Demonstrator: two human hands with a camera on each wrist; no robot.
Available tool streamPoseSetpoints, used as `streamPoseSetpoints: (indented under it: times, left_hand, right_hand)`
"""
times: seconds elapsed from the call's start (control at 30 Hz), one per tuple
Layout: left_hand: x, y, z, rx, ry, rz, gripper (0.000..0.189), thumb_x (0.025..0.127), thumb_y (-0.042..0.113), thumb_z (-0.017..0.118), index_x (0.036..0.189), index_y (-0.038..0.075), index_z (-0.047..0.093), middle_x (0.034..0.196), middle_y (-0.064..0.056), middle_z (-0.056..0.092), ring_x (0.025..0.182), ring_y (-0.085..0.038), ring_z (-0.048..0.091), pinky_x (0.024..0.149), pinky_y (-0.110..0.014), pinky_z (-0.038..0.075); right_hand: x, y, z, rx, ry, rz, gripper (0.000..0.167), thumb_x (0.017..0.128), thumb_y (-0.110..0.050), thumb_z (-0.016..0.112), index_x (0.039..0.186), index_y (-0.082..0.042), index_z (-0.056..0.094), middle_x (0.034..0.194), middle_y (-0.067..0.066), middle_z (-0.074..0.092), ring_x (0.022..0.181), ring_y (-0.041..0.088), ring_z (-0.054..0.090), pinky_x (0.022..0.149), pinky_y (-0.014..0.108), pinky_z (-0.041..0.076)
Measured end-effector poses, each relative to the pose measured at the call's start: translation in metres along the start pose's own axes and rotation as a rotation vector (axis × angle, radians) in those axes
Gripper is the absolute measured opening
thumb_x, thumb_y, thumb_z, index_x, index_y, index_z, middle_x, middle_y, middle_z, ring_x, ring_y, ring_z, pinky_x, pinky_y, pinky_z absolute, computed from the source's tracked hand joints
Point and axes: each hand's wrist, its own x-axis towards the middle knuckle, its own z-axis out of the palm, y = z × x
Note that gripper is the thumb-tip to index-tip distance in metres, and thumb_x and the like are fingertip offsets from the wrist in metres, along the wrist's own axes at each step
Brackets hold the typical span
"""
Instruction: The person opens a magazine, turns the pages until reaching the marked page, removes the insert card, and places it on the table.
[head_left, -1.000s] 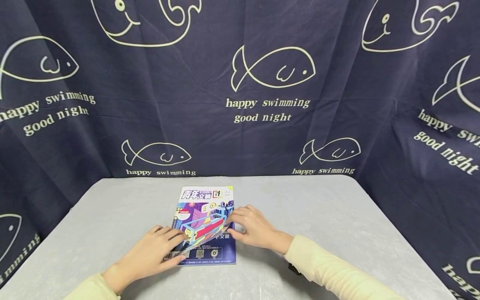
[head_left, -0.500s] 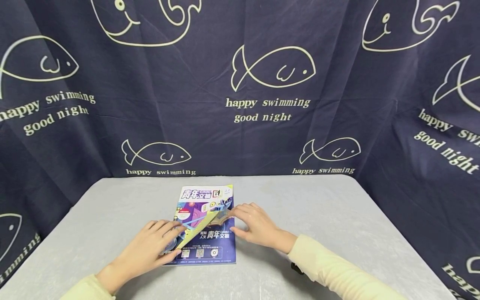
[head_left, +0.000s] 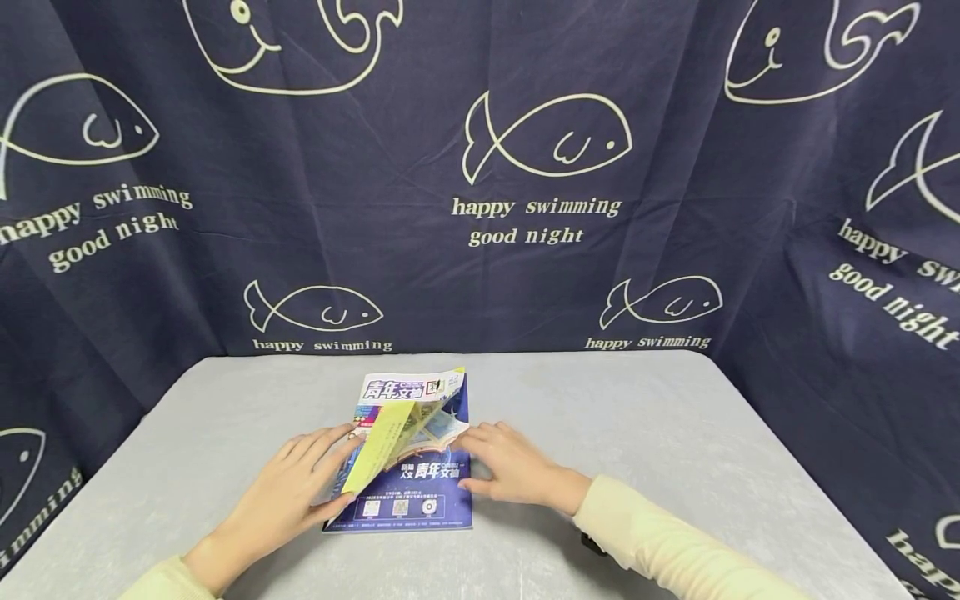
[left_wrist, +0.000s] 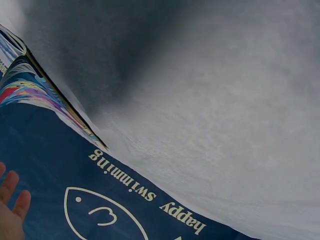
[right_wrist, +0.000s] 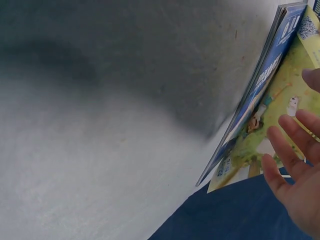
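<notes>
A magazine (head_left: 420, 508) lies at the near middle of the table. Its colourful front cover (head_left: 390, 387) is bent back from the lower right, so a yellow inner side (head_left: 378, 446) and a dark blue page underneath show. My left hand (head_left: 288, 483) is at the left edge, thumb at the folded corner and fingers around the curled cover. My right hand (head_left: 510, 467) is at the right edge, its fingertips at the raised page. In the right wrist view, the right hand's fingers (right_wrist: 295, 145) are loosely spread beside the yellow page. The left wrist view catches the curled cover (left_wrist: 40, 95).
The grey table (head_left: 637, 433) stretches out on both sides of the magazine. Behind it hangs a dark blue curtain (head_left: 420, 275) with white fish drawings and lettering. Something small and black (head_left: 592, 543) sits under the right sleeve (head_left: 645, 533).
The cover has been folded further over to the left, exposing its yellow inner side and more of the dark blue page. My left hand has shifted slightly left; the right hand has barely moved.
</notes>
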Motion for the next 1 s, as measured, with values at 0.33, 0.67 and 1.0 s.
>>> streamPoseSetpoints:
  times: [0.33, 0.67, 1.0]
  left_hand:
    - [-0.001, -0.002, 0.001, -0.003, 0.125, 0.020, 0.066, 0.087, 0.053, 0.046, 0.134, 0.007, 0.043, 0.140, -0.017, 0.039, 0.120, -0.030, 0.041, 0.093, -0.040, 0.029]
    - [-0.003, -0.003, 0.002, 0.007, 0.156, -0.001, 0.059, 0.089, 0.054, 0.040, 0.130, 0.013, 0.051, 0.143, -0.019, 0.035, 0.124, -0.038, 0.035, 0.096, -0.049, 0.025]
    - [-0.008, -0.004, 0.002, 0.055, 0.050, -0.059, 0.054, 0.090, 0.051, 0.035, 0.131, 0.019, 0.051, 0.149, -0.013, 0.027, 0.132, -0.037, 0.028, 0.102, -0.054, 0.018]
  right_hand:
    - [-0.002, -0.001, 0.009, -0.041, -0.043, -0.047, 0.046, 0.079, -0.045, 0.063, 0.115, -0.017, 0.058, 0.117, -0.004, 0.059, 0.106, 0.014, 0.053, 0.088, 0.033, 0.042]
    - [-0.005, -0.005, 0.011, -0.067, -0.082, -0.058, 0.048, 0.079, -0.049, 0.062, 0.115, -0.018, 0.058, 0.116, -0.004, 0.059, 0.104, 0.013, 0.053, 0.089, 0.032, 0.042]
    - [-0.007, -0.006, 0.014, -0.066, -0.093, -0.073, 0.049, 0.079, -0.052, 0.060, 0.115, -0.019, 0.058, 0.119, -0.004, 0.057, 0.105, 0.012, 0.052, 0.089, 0.033, 0.042]
